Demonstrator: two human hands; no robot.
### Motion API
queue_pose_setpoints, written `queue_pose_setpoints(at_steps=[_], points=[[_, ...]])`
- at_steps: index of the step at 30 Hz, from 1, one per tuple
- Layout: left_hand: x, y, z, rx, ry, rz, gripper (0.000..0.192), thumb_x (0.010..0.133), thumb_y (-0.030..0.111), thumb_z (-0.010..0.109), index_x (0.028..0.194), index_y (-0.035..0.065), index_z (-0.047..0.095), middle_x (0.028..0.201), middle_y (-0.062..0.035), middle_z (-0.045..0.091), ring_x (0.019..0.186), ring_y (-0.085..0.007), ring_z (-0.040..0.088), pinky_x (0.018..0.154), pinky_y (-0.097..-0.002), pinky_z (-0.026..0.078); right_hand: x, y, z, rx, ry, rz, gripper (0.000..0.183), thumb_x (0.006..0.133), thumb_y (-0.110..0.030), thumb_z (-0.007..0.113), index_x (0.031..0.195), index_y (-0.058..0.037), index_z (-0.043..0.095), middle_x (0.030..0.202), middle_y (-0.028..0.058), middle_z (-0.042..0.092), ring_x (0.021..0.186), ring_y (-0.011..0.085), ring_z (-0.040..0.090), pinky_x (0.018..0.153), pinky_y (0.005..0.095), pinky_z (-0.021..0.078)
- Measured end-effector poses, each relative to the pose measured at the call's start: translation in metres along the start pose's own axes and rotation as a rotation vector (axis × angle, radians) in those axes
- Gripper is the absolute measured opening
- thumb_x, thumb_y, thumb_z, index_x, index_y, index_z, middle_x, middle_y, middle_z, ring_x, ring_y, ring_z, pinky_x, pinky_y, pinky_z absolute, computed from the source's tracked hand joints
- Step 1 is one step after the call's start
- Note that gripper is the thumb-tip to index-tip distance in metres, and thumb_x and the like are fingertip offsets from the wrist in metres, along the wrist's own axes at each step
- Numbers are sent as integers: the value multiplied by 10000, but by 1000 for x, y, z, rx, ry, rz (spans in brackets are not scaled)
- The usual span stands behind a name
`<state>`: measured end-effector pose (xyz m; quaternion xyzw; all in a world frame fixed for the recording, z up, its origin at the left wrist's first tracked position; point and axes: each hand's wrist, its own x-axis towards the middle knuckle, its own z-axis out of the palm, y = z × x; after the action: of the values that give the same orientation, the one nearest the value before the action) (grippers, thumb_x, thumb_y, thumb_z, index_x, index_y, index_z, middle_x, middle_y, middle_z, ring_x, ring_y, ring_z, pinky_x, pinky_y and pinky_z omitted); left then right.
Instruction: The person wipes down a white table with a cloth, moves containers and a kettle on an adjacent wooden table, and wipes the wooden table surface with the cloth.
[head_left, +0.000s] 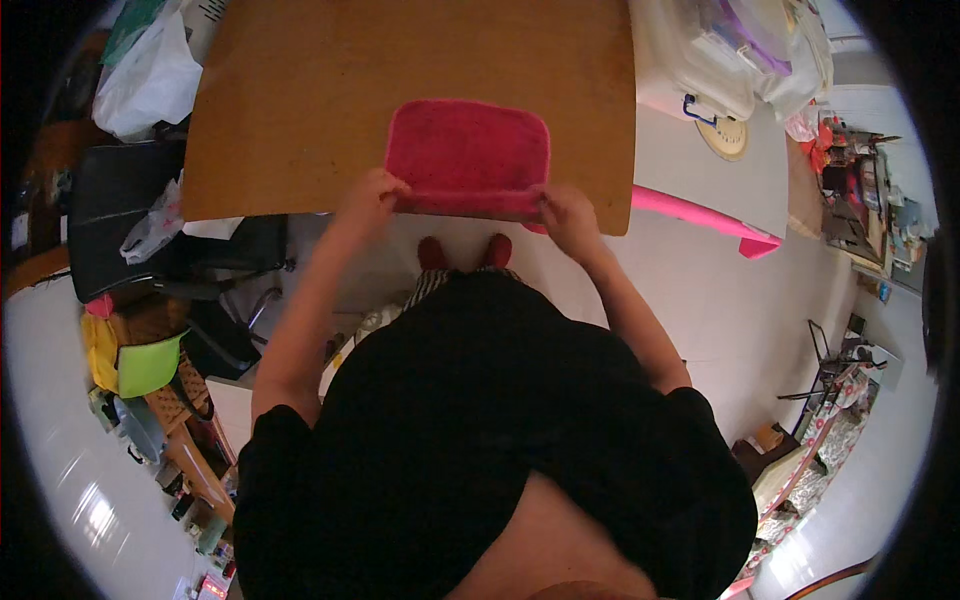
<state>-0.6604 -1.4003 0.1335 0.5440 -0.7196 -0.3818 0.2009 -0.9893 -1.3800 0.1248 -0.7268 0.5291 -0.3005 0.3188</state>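
A red cloth (469, 146) with rounded corners lies on the brown wooden table (300, 90), close to its front edge. Along the near side, a strip of the cloth is folded or lifted, and a small bit of it hangs past the edge by my right hand. My left hand (375, 193) pinches the near left corner; its fingers are slightly blurred. The near right corner is between the fingertips of my right hand (566, 214).
Left of the table stands a black chair (124, 217) with a clear plastic bag. A white plastic bag (150, 90) is at the far left. Plastic storage boxes (697, 67) occupy a white surface (705, 180) on the right, which has a pink edge. My feet are below the table's front edge.
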Motion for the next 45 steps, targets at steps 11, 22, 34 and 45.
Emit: queue_pose_setpoints(at_steps=[11,22,34,45], points=[[70,0,-10,312,197,-415,441,762,277,702,1097,23,569,1005,-170,619,1004,-311,586,832,-409,475,37,30,-10,-299,201,112,343,784,-202,651,1089,-58,590,1037,152,602,987,342,550,852,432,441],[83,19,14,320,184,-470,411,727,209,681,1100,72,577,984,-162,645,971,-330,607,813,-424,488,-42,15,-41,-151,218,184,165,810,-76,626,971,-39,612,922,116,622,834,293,612,734,361,498],[79,79,44,111,124,15,244,777,210,679,959,66,604,968,-137,589,814,-266,598,734,-378,493,-64,18,-50,-140,261,212,142,778,-81,651,911,-42,622,852,121,615,783,304,602,676,392,485],[102,105,96,530,-20,-222,349,729,353,710,871,58,589,906,-149,645,916,-312,622,741,-445,491,-3,-6,-2,124,223,68,160,806,-98,627,949,-27,627,873,154,623,783,294,616,683,369,495]])
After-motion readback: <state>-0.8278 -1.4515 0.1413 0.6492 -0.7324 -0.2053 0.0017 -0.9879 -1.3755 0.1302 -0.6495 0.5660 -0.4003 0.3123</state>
